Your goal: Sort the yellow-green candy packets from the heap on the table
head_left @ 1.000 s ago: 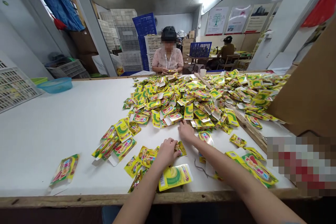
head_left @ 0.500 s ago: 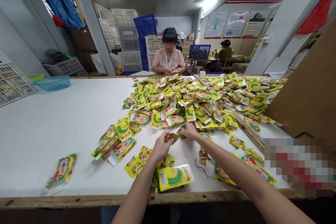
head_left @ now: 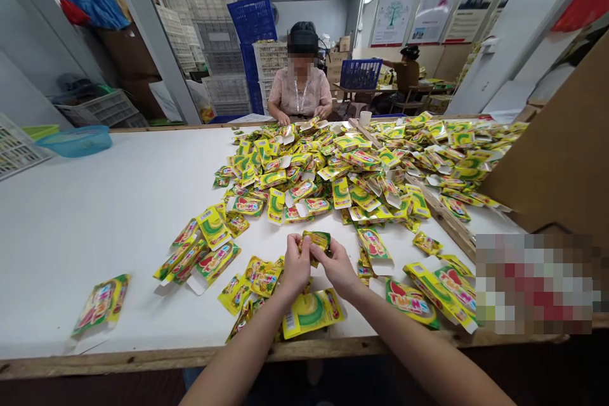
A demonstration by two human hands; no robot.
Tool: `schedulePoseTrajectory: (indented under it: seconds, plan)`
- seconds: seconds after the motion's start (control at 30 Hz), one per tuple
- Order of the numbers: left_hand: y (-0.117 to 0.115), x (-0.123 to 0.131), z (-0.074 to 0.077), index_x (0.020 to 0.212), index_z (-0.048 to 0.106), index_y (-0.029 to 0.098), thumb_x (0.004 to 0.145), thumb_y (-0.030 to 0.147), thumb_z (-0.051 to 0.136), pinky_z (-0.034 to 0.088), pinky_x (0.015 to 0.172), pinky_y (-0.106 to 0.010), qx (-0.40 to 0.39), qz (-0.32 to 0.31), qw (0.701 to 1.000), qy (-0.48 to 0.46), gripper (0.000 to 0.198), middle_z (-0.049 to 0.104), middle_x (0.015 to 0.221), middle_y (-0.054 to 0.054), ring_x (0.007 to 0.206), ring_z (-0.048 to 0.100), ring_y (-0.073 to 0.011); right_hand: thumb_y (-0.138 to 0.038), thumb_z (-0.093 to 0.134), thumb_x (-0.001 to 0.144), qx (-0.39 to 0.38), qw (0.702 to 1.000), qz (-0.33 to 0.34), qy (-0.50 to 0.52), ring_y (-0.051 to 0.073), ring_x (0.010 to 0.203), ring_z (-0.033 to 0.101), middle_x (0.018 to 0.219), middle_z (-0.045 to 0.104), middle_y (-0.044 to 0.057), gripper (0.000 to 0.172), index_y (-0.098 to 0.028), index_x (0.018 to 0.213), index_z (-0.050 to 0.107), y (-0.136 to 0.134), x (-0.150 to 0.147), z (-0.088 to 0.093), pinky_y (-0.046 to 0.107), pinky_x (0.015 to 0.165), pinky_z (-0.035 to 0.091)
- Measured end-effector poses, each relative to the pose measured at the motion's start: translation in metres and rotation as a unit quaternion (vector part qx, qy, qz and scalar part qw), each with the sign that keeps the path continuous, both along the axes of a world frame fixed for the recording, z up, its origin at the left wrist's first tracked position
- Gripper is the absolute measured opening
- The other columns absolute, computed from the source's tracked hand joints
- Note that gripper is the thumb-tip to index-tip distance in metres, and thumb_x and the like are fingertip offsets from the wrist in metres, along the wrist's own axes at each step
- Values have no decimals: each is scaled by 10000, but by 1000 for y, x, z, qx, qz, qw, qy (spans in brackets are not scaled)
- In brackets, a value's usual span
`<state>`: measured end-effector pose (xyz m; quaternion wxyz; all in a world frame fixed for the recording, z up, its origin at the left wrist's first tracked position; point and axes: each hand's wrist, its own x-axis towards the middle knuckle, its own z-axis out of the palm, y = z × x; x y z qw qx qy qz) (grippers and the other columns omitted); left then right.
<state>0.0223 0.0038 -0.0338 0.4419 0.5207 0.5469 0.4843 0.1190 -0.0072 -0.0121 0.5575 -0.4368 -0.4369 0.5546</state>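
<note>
My left hand (head_left: 295,268) and my right hand (head_left: 339,269) meet over the table, thumbs on top. Pinched between both is a small, shiny candy packet (head_left: 318,240), yellow-brown with a green end; whether several lie stacked there I cannot tell. Just beyond spreads a large heap of yellow-green boxes and packets (head_left: 304,171). Under my left forearm lie several loose yellow packets (head_left: 263,276). A yellow box with a green swirl (head_left: 314,313) rests at the near edge, partly behind my arms. Right of my right hand, an open-flapped box (head_left: 375,246) lies on packets.
Several boxes (head_left: 216,266) form a group at left, and a single box (head_left: 102,304) lies farther left. A wooden strip (head_left: 442,219) divides the white table (head_left: 157,203). Cardboard (head_left: 547,165) rises at right. Across the table sits a person (head_left: 301,89). A blue basin (head_left: 76,141) stands far left.
My right hand has come away from the heap's edge to join my left hand at the packet. The view has tilted downward. The person opposite has spread their hands apart.
</note>
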Motion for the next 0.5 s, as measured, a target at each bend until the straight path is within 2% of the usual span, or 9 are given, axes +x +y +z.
schedulePoseTrajectory:
  seconds: [0.07,0.17,0.23,0.3,0.4,0.5]
  plan:
    - [13,1,3,836,384,212,846,488,425,435,603,-232,-15,33,998,41,279,512,763,11,667,538,-117,-476,713,593,7,998,-61,-1,213,820,636,877,701,62,403,-180,842,600,8,11,-1,361,796,499]
    - [49,1,10,862,412,196,836,436,457,435,682,-271,-45,88,989,113,246,549,841,-45,791,570,-163,-480,705,586,3,987,-158,15,226,837,641,900,700,69,421,-180,854,580,26,34,-3,389,809,496]
    - [75,1,14,794,440,194,809,390,503,422,705,-300,-57,100,980,164,206,573,802,-65,824,583,-207,-481,701,585,5,983,-180,28,228,858,642,927,697,70,434,-183,873,571,34,47,-3,395,820,494]
    - [93,1,20,682,449,204,777,311,539,408,712,-314,-56,87,972,212,169,585,724,-68,821,591,-240,-474,705,576,7,985,-169,35,229,857,646,922,698,70,439,-180,876,575,38,55,-1,400,824,496]
    - [94,-4,39,617,445,210,775,224,509,390,718,-309,-14,53,961,270,171,594,704,-66,810,585,-241,-446,693,601,36,990,-136,7,235,887,640,947,690,79,408,-175,892,599,36,63,8,408,845,489]
    - [71,-21,69,684,486,214,796,234,487,371,711,-291,49,11,950,310,115,596,750,-40,790,562,-215,-371,648,681,114,982,-99,-114,255,1103,546,1159,606,95,274,-187,884,644,27,68,21,404,947,422]
